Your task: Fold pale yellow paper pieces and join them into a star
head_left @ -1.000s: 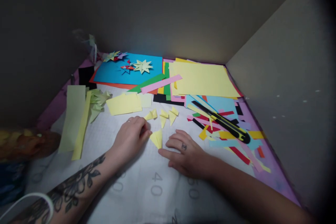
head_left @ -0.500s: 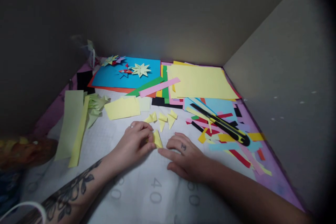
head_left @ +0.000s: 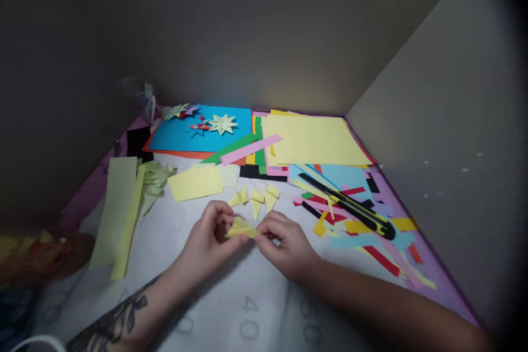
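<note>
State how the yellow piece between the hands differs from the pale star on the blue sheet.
The yellow piece is pinched by the left hand and right hand; the pale star lies on the blue sheet. The pale star fans into many points, the yellow piece does not. Both look like folded paper.

There is one view, from a camera on the person's head. It looks forward and down, with the left hand [head_left: 211,237] and right hand [head_left: 289,247] quite near, just below the middle. The table [head_left: 94,190] runs away past them, and the back wall [head_left: 284,38] fills the top.
</note>
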The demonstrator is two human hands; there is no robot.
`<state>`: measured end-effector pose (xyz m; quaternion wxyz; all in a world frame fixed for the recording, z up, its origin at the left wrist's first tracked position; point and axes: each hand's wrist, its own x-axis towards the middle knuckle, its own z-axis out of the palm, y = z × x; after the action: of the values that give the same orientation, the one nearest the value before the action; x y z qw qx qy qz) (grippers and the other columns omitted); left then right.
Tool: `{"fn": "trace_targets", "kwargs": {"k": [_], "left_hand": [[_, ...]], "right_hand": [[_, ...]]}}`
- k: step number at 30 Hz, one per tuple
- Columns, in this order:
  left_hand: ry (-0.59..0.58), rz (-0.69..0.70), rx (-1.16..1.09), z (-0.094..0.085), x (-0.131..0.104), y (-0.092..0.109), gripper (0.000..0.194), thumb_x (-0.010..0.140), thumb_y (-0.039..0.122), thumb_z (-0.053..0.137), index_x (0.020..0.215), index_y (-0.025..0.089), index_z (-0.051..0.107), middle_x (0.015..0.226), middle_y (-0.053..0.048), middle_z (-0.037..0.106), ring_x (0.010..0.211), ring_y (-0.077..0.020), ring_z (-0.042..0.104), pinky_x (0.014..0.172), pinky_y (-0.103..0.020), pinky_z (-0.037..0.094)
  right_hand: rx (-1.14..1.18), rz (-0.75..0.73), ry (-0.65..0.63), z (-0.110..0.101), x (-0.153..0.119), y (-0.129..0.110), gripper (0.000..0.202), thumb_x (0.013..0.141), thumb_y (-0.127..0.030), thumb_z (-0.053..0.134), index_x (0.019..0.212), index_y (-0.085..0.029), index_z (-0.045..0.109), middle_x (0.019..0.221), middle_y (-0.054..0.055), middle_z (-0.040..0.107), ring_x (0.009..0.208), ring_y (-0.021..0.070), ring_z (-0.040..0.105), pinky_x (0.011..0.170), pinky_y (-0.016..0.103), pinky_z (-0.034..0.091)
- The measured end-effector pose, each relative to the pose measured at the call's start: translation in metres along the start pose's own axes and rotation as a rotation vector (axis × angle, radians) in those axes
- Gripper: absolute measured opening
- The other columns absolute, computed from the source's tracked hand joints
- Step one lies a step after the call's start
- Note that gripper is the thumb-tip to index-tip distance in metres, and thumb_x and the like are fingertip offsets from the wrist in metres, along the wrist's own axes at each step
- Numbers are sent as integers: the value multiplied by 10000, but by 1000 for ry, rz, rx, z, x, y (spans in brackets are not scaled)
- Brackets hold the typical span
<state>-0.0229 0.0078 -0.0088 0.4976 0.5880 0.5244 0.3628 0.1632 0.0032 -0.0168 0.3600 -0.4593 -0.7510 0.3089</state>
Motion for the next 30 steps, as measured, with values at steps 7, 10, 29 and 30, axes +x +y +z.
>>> {"fn": "trace_targets", "kwargs": {"k": [7, 10, 29, 30], "left_hand": [[-149, 145, 165, -2, 1, 9, 143, 798, 227, 610, 670, 165, 605, 721, -29, 642, 674, -134, 601, 590, -249, 473], [-63, 335, 256, -8, 0, 9, 105, 806, 190, 620, 705, 167, 629, 690, -14, 637, 634, -115, 601, 547, -213, 468], [-103, 850, 479, -14, -10, 3, 149, 846, 74, 515, 896, 180, 607, 883, -47, 711, 801, -142, 669, 687, -237, 536], [-97, 818, 444, -13, -10, 4, 131, 839, 78, 530, 883, 177, 604, 860, -47, 709, 780, -136, 668, 671, -226, 535]], "right_hand": [[-106, -173, 18, 1, -5, 8, 150, 824, -149, 500, 700, -194, 573, 655, 15, 567, 673, 155, 516, 631, 284, 420], [-117, -202, 60, -6, -5, 9, 145, 817, -115, 508, 720, -198, 576, 666, 11, 571, 672, 153, 511, 646, 295, 428], [-48, -304, 9, -14, -16, -4, 131, 781, -111, 542, 869, -206, 523, 878, 41, 494, 829, 181, 491, 726, 340, 472], [-46, -303, 10, -14, -16, -3, 130, 783, -104, 537, 862, -206, 522, 874, 40, 495, 828, 179, 490, 724, 336, 469]]}}
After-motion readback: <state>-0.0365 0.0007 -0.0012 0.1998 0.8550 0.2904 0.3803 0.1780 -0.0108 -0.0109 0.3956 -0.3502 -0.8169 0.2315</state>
